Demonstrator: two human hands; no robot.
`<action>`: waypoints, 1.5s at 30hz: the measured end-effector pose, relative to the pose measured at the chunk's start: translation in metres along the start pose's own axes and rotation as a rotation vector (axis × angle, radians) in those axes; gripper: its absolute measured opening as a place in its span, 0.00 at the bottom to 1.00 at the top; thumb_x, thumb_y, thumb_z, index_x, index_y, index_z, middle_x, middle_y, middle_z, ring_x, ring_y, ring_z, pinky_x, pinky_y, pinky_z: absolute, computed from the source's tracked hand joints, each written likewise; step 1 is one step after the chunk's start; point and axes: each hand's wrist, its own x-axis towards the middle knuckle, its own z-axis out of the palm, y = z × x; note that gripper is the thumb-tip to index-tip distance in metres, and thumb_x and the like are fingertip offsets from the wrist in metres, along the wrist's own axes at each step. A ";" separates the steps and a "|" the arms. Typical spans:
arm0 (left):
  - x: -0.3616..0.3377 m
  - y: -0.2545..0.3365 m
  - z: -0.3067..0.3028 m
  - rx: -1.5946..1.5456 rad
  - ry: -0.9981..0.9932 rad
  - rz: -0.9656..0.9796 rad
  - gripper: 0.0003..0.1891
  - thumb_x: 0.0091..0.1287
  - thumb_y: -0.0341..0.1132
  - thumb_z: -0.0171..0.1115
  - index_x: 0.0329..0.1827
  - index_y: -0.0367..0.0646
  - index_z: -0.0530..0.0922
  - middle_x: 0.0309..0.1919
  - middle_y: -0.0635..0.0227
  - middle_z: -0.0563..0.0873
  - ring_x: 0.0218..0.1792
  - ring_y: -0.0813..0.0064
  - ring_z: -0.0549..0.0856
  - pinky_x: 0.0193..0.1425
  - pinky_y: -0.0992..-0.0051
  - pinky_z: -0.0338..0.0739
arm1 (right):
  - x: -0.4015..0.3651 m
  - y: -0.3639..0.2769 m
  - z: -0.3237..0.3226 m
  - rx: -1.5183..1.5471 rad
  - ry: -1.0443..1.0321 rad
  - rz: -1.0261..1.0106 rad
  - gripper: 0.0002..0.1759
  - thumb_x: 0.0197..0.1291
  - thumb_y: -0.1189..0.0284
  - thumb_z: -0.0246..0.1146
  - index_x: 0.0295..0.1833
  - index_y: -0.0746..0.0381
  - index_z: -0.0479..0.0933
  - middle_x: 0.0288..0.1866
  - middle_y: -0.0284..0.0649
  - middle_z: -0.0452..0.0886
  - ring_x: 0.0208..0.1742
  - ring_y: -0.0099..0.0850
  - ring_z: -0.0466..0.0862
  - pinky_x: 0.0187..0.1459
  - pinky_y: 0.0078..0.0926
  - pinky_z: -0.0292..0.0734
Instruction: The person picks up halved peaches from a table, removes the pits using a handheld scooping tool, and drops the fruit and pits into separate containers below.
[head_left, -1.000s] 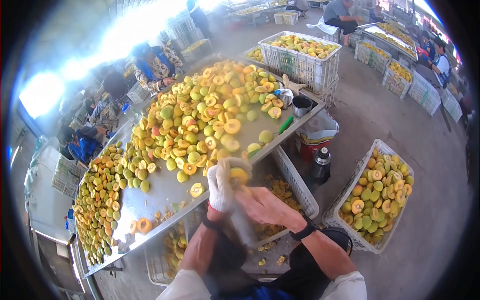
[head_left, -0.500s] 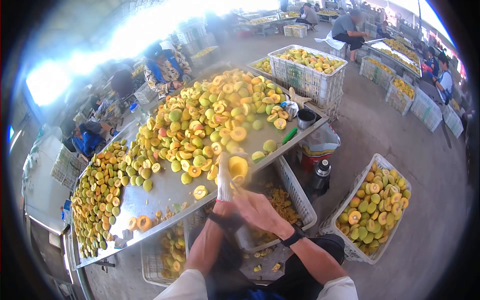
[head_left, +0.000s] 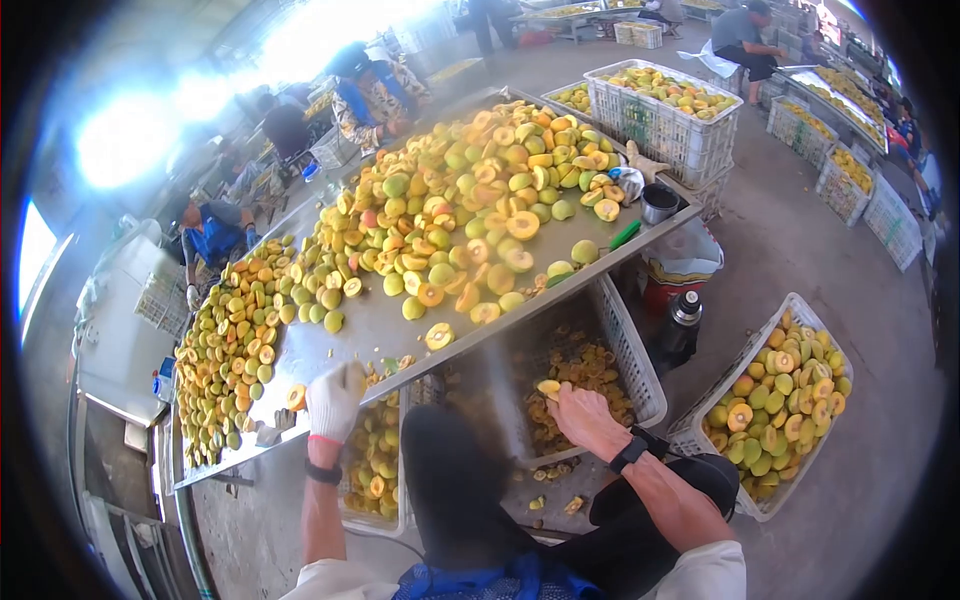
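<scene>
My left hand (head_left: 335,402), in a white glove, is at the near edge of the metal table (head_left: 375,325), left of my knee. Its fingers are curled, and whatever lies inside them is hidden. Just left of the glove lies an orange cut peach half (head_left: 297,397). My bare right hand (head_left: 588,418) is over a crate (head_left: 645,385) under the table's edge, which contains peach scraps (head_left: 595,375). A yellow piece of peach (head_left: 549,388) shows at its pinched fingertips. A large heap of halved peaches (head_left: 430,220) covers much of the table.
A crate of peaches (head_left: 775,400) stands on the floor at right, near a thermos (head_left: 682,325). A metal cup (head_left: 659,203) and a green-handled tool (head_left: 625,235) lie at the table's right end. Another peach crate (head_left: 375,465) sits below the table. A person (head_left: 370,100) sits across.
My hands were together at a peach half over the table edge. They have parted: the left moved left along the edge, the right moved right over the scrap crate. The view has shifted.
</scene>
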 end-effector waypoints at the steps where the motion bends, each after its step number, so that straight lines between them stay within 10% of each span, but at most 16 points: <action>1: -0.013 -0.014 0.003 0.121 -0.002 -0.005 0.15 0.75 0.42 0.59 0.48 0.39 0.88 0.36 0.53 0.90 0.38 0.54 0.89 0.46 0.62 0.82 | 0.002 0.019 0.027 -0.078 -0.065 -0.026 0.14 0.71 0.67 0.60 0.46 0.69 0.80 0.34 0.55 0.88 0.40 0.57 0.89 0.43 0.53 0.84; 12: 0.089 0.038 0.109 -0.212 0.002 0.178 0.13 0.72 0.41 0.64 0.53 0.46 0.88 0.46 0.57 0.90 0.43 0.55 0.89 0.50 0.62 0.82 | 0.009 0.048 0.051 -0.241 -0.099 0.034 0.13 0.68 0.67 0.62 0.45 0.68 0.83 0.36 0.54 0.89 0.41 0.53 0.91 0.44 0.48 0.85; 24: 0.203 0.120 0.239 0.305 -0.320 0.336 0.13 0.64 0.39 0.65 0.49 0.45 0.85 0.47 0.49 0.88 0.47 0.48 0.89 0.48 0.55 0.84 | 0.034 -0.017 -0.053 -0.041 0.188 0.022 0.17 0.76 0.60 0.59 0.43 0.65 0.71 0.27 0.55 0.84 0.31 0.57 0.86 0.35 0.55 0.79; 32: 0.179 0.096 0.224 0.061 -0.254 0.333 0.20 0.62 0.45 0.68 0.53 0.45 0.85 0.45 0.47 0.89 0.50 0.46 0.88 0.53 0.52 0.82 | 0.026 -0.037 -0.080 0.065 0.292 0.043 0.17 0.77 0.61 0.58 0.45 0.67 0.73 0.31 0.58 0.86 0.36 0.60 0.87 0.39 0.56 0.79; 38: 0.145 0.132 0.140 -0.537 -0.324 0.129 0.24 0.68 0.43 0.67 0.63 0.38 0.83 0.51 0.56 0.91 0.50 0.65 0.90 0.58 0.68 0.82 | 0.029 -0.046 -0.083 0.287 0.602 -0.013 0.17 0.77 0.60 0.59 0.50 0.65 0.75 0.35 0.60 0.86 0.42 0.63 0.86 0.41 0.55 0.80; 45: 0.082 0.205 0.092 -0.931 -0.470 0.092 0.22 0.77 0.43 0.61 0.62 0.32 0.83 0.48 0.62 0.91 0.48 0.76 0.87 0.55 0.75 0.82 | 0.043 -0.054 -0.089 0.885 0.634 0.011 0.20 0.72 0.61 0.67 0.56 0.68 0.77 0.37 0.48 0.87 0.34 0.33 0.87 0.39 0.34 0.81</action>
